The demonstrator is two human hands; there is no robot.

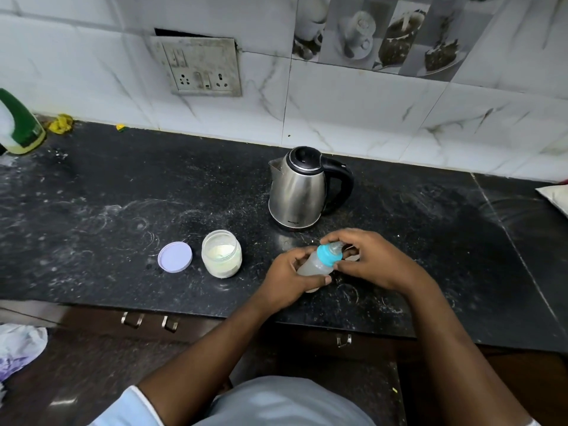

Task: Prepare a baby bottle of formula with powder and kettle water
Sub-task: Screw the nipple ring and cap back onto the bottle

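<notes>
A small baby bottle (313,265) with a blue collar and clear teat is tilted over the black counter (123,192). It holds cloudy liquid. My left hand (287,282) grips its body from below. My right hand (373,261) closes around the blue collar and teat. A steel kettle (299,189) with a black lid and handle stands just behind my hands, lid down. To the left stands an open jar of white powder (221,253), and its pale purple lid (175,257) lies flat beside it.
A wall socket plate (201,67) sits on the tiled wall. A green and white bottle (18,124) stands at the far left with yellow scraps (61,123) nearby. Cabinet handles (132,319) run below the counter edge. A white item (556,196) lies at the right edge.
</notes>
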